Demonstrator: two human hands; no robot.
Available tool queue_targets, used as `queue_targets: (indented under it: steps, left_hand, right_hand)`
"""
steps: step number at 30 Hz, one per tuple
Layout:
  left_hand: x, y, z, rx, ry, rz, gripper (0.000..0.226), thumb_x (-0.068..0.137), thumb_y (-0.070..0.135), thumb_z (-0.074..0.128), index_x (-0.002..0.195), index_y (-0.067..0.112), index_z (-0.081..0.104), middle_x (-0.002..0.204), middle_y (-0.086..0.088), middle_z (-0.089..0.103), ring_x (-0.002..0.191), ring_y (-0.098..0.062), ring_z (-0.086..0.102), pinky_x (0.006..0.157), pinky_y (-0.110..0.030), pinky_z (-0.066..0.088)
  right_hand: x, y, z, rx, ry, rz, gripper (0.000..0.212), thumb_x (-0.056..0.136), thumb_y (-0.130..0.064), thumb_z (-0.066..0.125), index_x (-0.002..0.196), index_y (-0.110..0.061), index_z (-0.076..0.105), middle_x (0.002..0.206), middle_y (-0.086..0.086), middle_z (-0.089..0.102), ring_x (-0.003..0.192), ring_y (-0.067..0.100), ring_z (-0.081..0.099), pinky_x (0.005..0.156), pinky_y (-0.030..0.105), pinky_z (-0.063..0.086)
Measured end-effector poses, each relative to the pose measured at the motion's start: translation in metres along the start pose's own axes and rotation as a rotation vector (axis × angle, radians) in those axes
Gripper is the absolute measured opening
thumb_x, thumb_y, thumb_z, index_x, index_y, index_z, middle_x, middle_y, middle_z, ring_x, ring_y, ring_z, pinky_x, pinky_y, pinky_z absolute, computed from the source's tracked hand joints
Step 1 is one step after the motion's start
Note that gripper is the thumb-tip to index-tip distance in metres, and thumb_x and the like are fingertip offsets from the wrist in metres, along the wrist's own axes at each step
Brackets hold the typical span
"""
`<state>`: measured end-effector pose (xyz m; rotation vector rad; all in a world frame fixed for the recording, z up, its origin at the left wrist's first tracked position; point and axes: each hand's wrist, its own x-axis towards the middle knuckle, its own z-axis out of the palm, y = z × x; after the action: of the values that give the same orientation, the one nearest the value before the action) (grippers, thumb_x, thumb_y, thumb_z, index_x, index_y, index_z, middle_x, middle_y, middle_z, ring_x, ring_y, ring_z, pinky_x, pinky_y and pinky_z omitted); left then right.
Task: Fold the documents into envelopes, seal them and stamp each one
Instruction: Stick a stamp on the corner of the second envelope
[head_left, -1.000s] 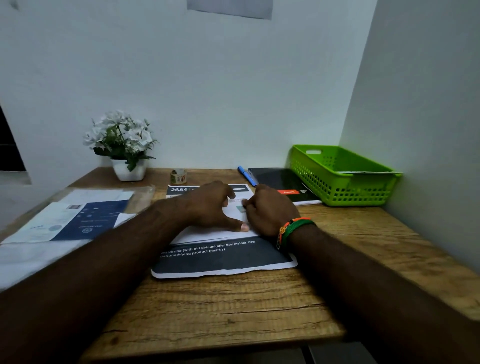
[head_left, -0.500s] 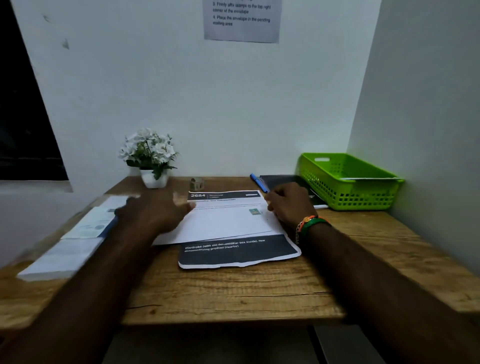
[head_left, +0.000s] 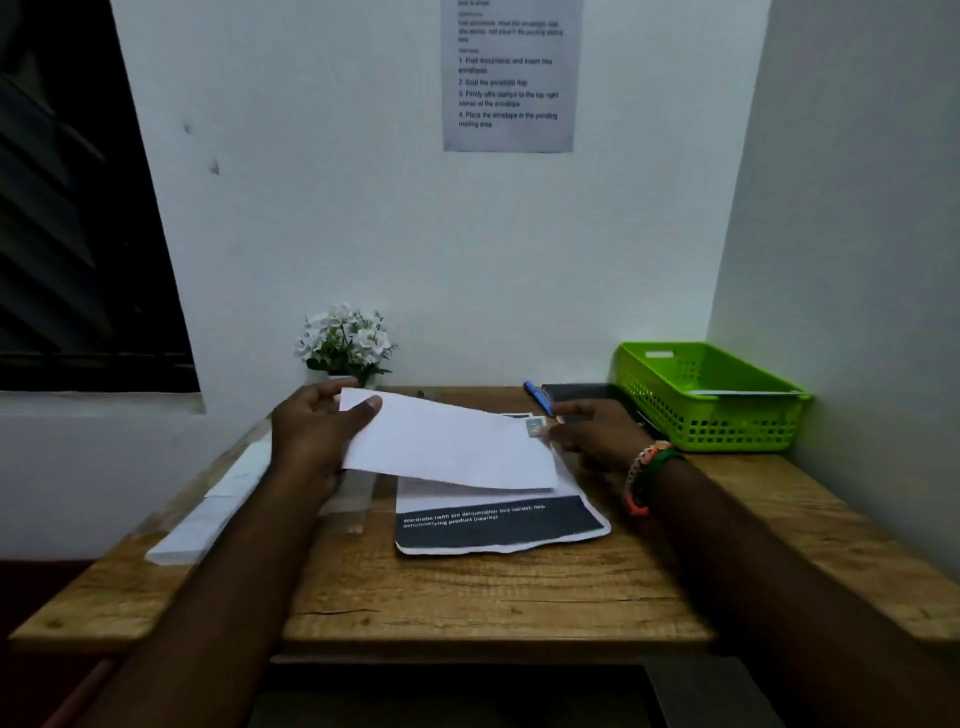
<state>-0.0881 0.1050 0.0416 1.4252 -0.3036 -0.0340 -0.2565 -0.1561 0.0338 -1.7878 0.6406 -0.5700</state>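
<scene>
While the left hand (head_left: 317, 441) is gripping the left end of a white envelope (head_left: 447, 449) — thumb curled over the top face, fingers going underneath — that end is being held tilted up off the desk. The right hand (head_left: 597, 436) is sitting at the envelope's right end with its fingertips touching the edge just beside a small greenish stamp (head_left: 535, 427) in the top right corner; whether those fingers are pinching the paper or only resting against it cannot be told. A beaded wristband in orange, white and green (head_left: 647, 478) is circling the right wrist.

Directly under the envelope, a printed document with a dark band of white text (head_left: 498, 525) is lying flat on the wooden desk (head_left: 467, 592). To the left, near the desk edge, a blurred stack of white papers (head_left: 208, 514) is lying. Behind the hands, a pot of white flowers (head_left: 345, 343) is standing against the wall; a blue pen (head_left: 535, 392) and a dark notebook (head_left: 582, 392) are lying beyond the right hand. A green plastic basket (head_left: 711, 395) is sitting in the right corner — a white sheet is showing inside it. A printed notice (head_left: 509, 78) is hanging on the wall above.
</scene>
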Motion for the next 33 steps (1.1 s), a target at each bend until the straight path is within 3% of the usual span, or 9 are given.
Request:
queue_targets:
  steps: [6, 10, 13, 17, 19, 23, 27, 30, 33]
  left_hand:
    - [0.003, 0.038, 0.025, -0.308, -0.169, -0.125, 0.039, 0.083, 0.005, 0.08, 0.121, 0.005, 0.068, 0.106, -0.015, 0.074, 0.083, -0.027, 0.073, 0.056, -0.032, 0.062]
    - [0.003, 0.051, 0.084, -0.257, -0.404, -0.205, 0.036, 0.087, 0.011, 0.077, 0.121, 0.004, 0.069, 0.113, -0.02, 0.074, 0.093, -0.031, 0.073, 0.06, -0.037, 0.063]
    - [-0.007, 0.058, 0.136, -0.299, -0.468, -0.181, 0.017, 0.09, 0.004, 0.072, 0.107, 0.007, 0.073, 0.099, -0.013, 0.075, 0.079, -0.021, 0.075, 0.06, -0.032, 0.062]
    - [-0.037, 0.056, 0.2, -0.254, -0.616, -0.163, 0.026, 0.096, 0.014, 0.068, 0.121, 0.009, 0.067, 0.105, -0.014, 0.075, 0.094, -0.023, 0.074, 0.084, -0.039, 0.06]
    - [-0.051, 0.035, 0.231, -0.017, -0.647, 0.021, 0.041, 0.093, 0.021, 0.074, 0.131, 0.012, 0.064, 0.105, -0.008, 0.073, 0.092, -0.022, 0.071, 0.08, -0.039, 0.058]
    - [-0.08, -0.008, 0.275, 0.563, -0.728, 0.557, 0.065, 0.084, 0.032, 0.081, 0.142, 0.016, 0.056, 0.142, -0.009, 0.057, 0.129, -0.024, 0.057, 0.11, -0.035, 0.044]
    - [-0.099, -0.026, 0.295, 0.738, -0.782, 0.745, 0.078, 0.09, 0.037, 0.074, 0.154, 0.011, 0.038, 0.161, -0.011, 0.034, 0.148, -0.026, 0.034, 0.121, -0.031, 0.026]
    - [-0.101, -0.028, 0.298, 0.841, -0.763, 0.82, 0.078, 0.091, 0.038, 0.07, 0.156, 0.013, 0.034, 0.161, -0.008, 0.036, 0.146, -0.026, 0.035, 0.119, -0.038, 0.032]
    - [-0.1, -0.027, 0.295, 0.896, -0.724, 0.873, 0.076, 0.092, 0.038, 0.067, 0.157, 0.017, 0.034, 0.161, -0.003, 0.035, 0.147, -0.023, 0.034, 0.117, -0.041, 0.036]
  right_hand:
    - [-0.044, -0.014, -0.042, 0.317, -0.192, 0.166, 0.008, 0.092, -0.007, 0.065, 0.096, -0.014, 0.069, 0.087, 0.009, 0.071, 0.065, 0.015, 0.068, 0.049, 0.02, 0.049]
    - [-0.072, -0.02, -0.096, 0.364, 0.08, 0.092, 0.008, 0.09, -0.003, 0.064, 0.094, -0.008, 0.068, 0.079, 0.012, 0.067, 0.057, 0.017, 0.06, 0.048, 0.021, 0.046]
    - [-0.091, -0.02, -0.137, 0.441, 0.332, 0.07, 0.007, 0.088, 0.0, 0.065, 0.093, -0.004, 0.068, 0.082, 0.014, 0.066, 0.061, 0.021, 0.056, 0.046, 0.021, 0.047]
    - [-0.107, -0.013, -0.185, 0.582, 0.629, 0.002, 0.011, 0.09, 0.002, 0.06, 0.082, -0.005, 0.064, 0.074, 0.013, 0.063, 0.059, 0.021, 0.057, 0.049, 0.024, 0.048]
    - [-0.106, -0.01, -0.197, 0.58, 0.707, -0.016, 0.006, 0.09, 0.0, 0.058, 0.087, -0.004, 0.06, 0.074, 0.012, 0.061, 0.06, 0.021, 0.059, 0.051, 0.025, 0.052]
    - [-0.092, -0.01, -0.194, 0.83, 0.771, -0.006, 0.004, 0.086, 0.005, 0.063, 0.084, 0.001, 0.063, 0.079, 0.018, 0.065, 0.063, 0.024, 0.063, 0.051, 0.027, 0.059]
    - [-0.069, -0.008, -0.183, 0.857, 0.7, 0.031, 0.008, 0.088, 0.008, 0.063, 0.082, 0.004, 0.059, 0.078, 0.018, 0.061, 0.068, 0.026, 0.063, 0.057, 0.034, 0.061]
    - [-0.051, 0.006, -0.181, 0.656, 0.673, 0.054, 0.019, 0.085, 0.001, 0.069, 0.071, -0.006, 0.059, 0.077, 0.015, 0.062, 0.076, 0.031, 0.067, 0.061, 0.037, 0.063]
    - [-0.042, 0.025, -0.18, 0.163, 0.898, -0.002, 0.021, 0.07, -0.024, 0.08, 0.072, -0.017, 0.06, 0.078, 0.007, 0.068, 0.076, 0.027, 0.068, 0.074, 0.043, 0.058]
